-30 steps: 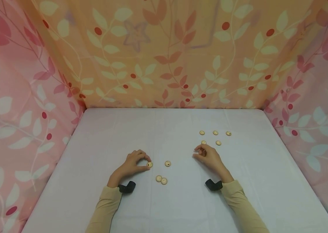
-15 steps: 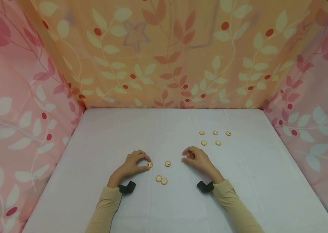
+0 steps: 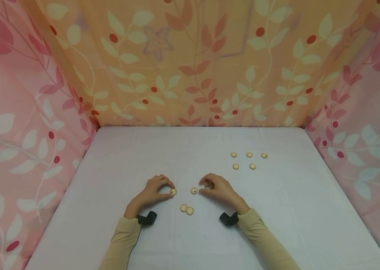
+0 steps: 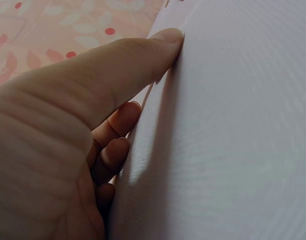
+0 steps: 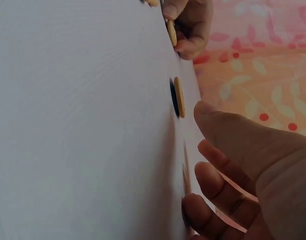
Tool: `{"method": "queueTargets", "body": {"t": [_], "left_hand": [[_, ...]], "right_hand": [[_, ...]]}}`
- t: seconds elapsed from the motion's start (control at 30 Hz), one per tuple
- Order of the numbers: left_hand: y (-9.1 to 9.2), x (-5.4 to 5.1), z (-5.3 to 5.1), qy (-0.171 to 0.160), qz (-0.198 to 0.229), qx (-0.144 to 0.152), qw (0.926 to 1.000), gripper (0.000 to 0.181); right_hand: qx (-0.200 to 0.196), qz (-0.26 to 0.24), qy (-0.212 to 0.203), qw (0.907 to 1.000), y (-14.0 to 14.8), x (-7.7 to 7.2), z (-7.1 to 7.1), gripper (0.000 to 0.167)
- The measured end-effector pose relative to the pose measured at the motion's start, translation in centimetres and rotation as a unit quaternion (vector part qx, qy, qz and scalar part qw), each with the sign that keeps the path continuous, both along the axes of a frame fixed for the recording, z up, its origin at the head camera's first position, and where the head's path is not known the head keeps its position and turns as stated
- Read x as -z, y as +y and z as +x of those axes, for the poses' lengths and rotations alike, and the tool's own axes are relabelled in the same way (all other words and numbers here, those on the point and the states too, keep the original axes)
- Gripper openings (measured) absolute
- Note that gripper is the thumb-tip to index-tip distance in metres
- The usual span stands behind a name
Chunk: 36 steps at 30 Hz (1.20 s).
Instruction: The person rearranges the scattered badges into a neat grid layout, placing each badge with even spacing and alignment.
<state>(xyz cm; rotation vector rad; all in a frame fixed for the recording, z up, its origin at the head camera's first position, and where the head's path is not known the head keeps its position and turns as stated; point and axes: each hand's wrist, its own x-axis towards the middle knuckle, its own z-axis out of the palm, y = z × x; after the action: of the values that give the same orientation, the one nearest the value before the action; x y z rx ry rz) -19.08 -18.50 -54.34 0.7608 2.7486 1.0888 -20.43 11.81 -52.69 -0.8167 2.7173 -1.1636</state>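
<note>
My left hand [image 3: 156, 190] rests low over the table, its thumb and index finger pinching the edges of a small round wooden disc [image 3: 173, 191]. In the right wrist view that pinched disc [image 5: 171, 33] shows between the left fingertips. Just right of it on the cloth lies another wooden disc [image 3: 194, 190] with a dark mark. My right hand [image 3: 219, 189] is beside that second disc, thumb and fingers spread apart with nothing between them. A narrow gap separates its fingertips from the disc [image 5: 179, 97]. The left wrist view hides the pinched disc behind the thumb [image 4: 143, 57].
Two wooden discs [image 3: 184, 207] lie touching or overlapping nearer the front. Further back on the right, several more discs [image 3: 249, 154] sit in two rows. White cloth covers the table [image 3: 149, 150], with patterned curtains [image 3: 196, 75] on three sides.
My right hand has moved left and slightly towards me, from the rows of discs to the single disc at the middle. The left hand has stayed in place with its disc.
</note>
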Motion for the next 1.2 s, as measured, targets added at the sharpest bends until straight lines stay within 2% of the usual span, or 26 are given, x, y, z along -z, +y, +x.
{"method": "queueTargets", "body": {"t": [0.33, 0.57, 1.2], "left_hand": [[-0.1, 0.3, -0.1, 0.005, -0.004, -0.006, 1.0, 0.024], [-0.1, 0.5, -0.1, -0.004, -0.004, -0.011, 0.9999, 0.024], [0.0, 0.2, 0.0, 0.006, -0.001, -0.012, 0.9999, 0.024]], "right_hand": [[-0.026, 0.053, 0.023, 0.998, -2.2, 0.1, 0.5, 0.026], [-0.013, 0.085, 0.038, 0.9956, -2.8, 0.0, 0.6, 0.024], [0.009, 0.07, 0.009, 0.9975, -1.9, 0.1, 0.4, 0.024]]}}
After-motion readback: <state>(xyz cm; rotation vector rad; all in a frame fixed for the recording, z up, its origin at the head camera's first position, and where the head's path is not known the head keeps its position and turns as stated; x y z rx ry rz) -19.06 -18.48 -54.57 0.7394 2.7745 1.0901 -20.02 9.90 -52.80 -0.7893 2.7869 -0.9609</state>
